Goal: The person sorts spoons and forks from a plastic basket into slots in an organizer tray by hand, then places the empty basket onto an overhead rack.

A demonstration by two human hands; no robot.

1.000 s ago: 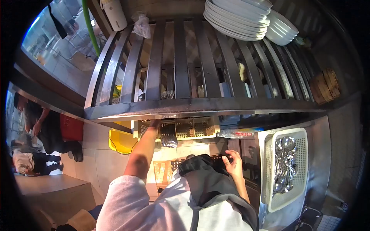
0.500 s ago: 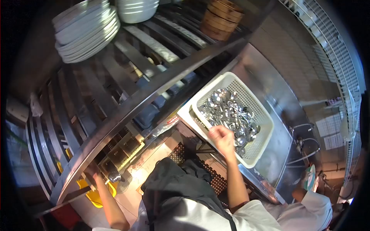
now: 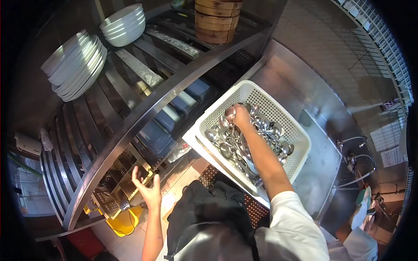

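A white perforated basket [image 3: 300, 135] holds a heap of metal spoons [image 3: 261, 130]. My right hand [image 3: 241, 117] reaches into its far left part, fingers closed around a spoon [image 3: 230, 113] whose bowl shows beside the fingers. The handle is hidden by my hand. My left hand [image 3: 150, 191] is raised with its fingers spread and nothing in it. It is nearest to a yellowish divided cutlery box [image 3: 117, 195] under the slatted shelf, where thin metal pieces lie in some compartments.
The slatted metal shelf [image 3: 143, 115] carries stacked white plates [image 3: 78, 69], white bowls [image 3: 124, 28] and bamboo steamers [image 3: 217, 21]. Its edge runs above my left hand. A metal sink counter [image 3: 313, 182] supports the basket. At lower right another person's sleeve [image 3: 357, 248] appears near a plate.
My right hand has gone from the basket's near edge into the spoons and closed on one. My left hand has risen from beside the cutlery box and opened. The view has shifted.
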